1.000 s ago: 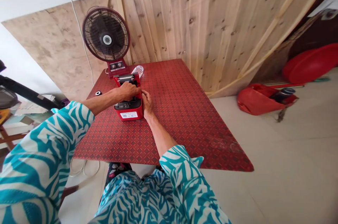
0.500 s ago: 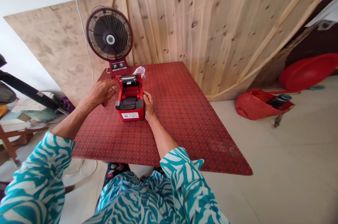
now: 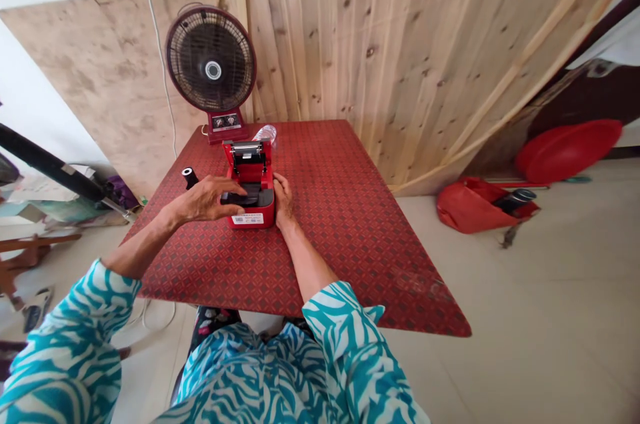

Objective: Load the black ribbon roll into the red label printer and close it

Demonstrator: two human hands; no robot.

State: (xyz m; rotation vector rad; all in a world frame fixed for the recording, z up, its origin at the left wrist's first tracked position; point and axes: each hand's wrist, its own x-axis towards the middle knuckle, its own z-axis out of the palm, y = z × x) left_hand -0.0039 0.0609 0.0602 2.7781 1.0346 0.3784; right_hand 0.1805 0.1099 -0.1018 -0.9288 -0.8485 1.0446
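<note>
A red and black label printer (image 3: 255, 219) stands on the table with its lid raised and tilted back. Dark parts fill its inner compartment; what they are I cannot make out. My right hand (image 3: 283, 199) grips the printer's right side, fingers along the wall. Over the front left corner of the compartment lies my left hand (image 3: 207, 199), thumb and stretched fingers apart around the dark front edge. Just behind that hand is a small black roll (image 3: 189, 177) with a white ring at its end, partly covered by the hand.
A dark red fan (image 3: 211, 67) stands at the table's back left. Behind the printer lies a clear plastic bottle (image 3: 267, 133). The table (image 3: 345, 231) has a red patterned cover. On the floor to the right is a red bag (image 3: 465, 207) with a dark flask (image 3: 517, 199) in it.
My left hand has moved from beside the raised lid forward to the printer's front left corner. The black roll behind it has come into view. My right hand keeps its place.
</note>
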